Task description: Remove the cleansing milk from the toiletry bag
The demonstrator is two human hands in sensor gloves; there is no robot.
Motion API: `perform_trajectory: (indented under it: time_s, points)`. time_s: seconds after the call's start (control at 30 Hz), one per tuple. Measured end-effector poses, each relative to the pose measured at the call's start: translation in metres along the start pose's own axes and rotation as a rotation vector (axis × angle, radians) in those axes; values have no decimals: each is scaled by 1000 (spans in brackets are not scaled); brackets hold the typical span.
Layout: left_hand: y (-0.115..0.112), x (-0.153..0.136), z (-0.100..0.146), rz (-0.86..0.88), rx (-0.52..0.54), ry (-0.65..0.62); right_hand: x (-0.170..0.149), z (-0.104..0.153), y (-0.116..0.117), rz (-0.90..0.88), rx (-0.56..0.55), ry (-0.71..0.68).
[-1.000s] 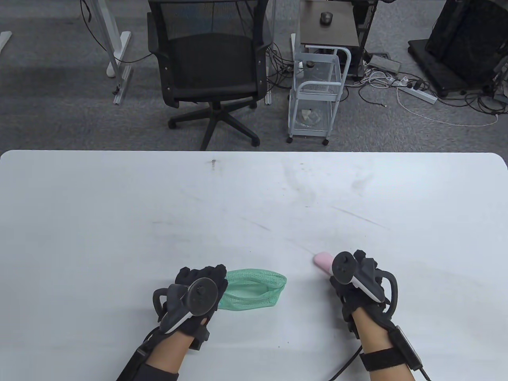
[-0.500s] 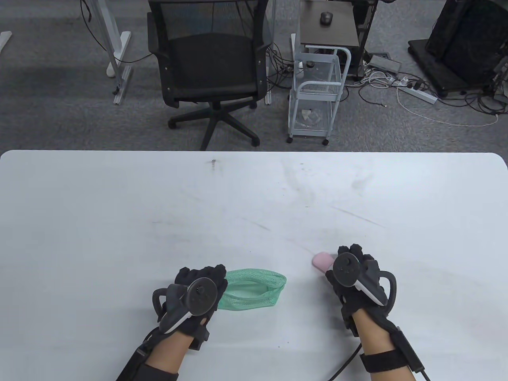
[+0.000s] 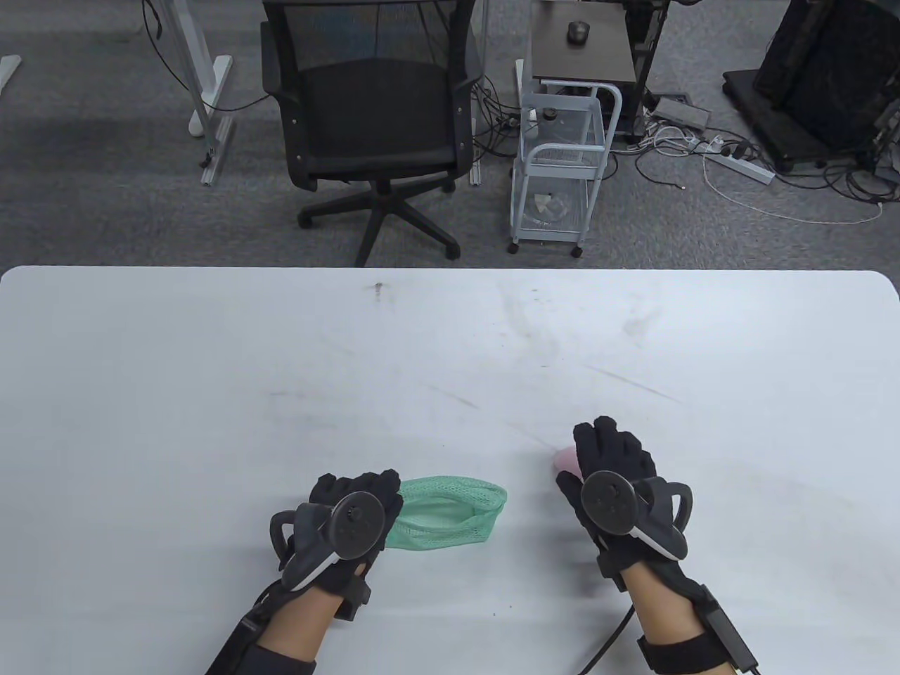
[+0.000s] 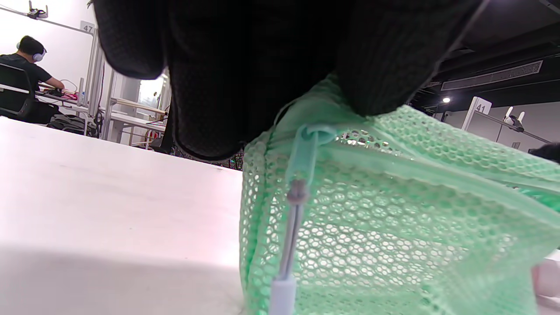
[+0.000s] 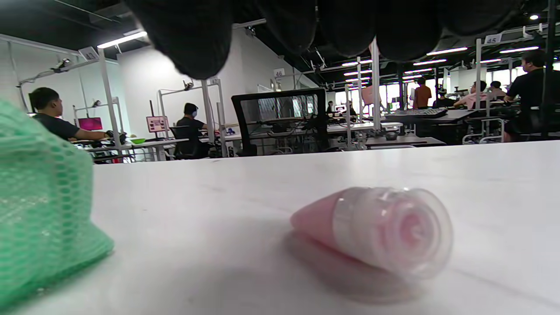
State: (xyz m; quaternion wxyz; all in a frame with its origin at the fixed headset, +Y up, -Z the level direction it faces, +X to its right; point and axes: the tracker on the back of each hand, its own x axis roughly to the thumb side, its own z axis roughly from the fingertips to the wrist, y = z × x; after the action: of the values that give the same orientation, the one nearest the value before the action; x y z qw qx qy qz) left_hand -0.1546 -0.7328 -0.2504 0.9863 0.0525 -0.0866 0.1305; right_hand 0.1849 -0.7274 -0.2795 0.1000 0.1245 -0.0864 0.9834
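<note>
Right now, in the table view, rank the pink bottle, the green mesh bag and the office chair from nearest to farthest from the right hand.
1. Pink bottle, just beside the right hand, on its left.
2. Green mesh bag, further left, gripped by the left hand.
3. Office chair, beyond the table's far edge.

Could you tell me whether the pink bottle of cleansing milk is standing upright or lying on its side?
Lying on its side. The right wrist view shows the cleansing milk bottle flat on the table, cap toward the camera, outside the mesh bag.

The white table [image 3: 450,337] has gray scuff marks on its top. 2 things lie on it, well apart: a green mesh toiletry bag [image 3: 450,512] (its mouth is open) and a pink bottle of cleansing milk [image 5: 376,229] on its side.
</note>
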Motion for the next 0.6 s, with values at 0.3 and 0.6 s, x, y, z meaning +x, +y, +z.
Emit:
perform_trajectory:
  time_s: [0.3, 0.6]
  points:
    - [0, 1, 0, 8, 1, -10, 39, 11, -4, -47, -22, -210]
    - [-3, 7, 3, 24, -4, -44, 68, 18, 6, -37, 4, -340]
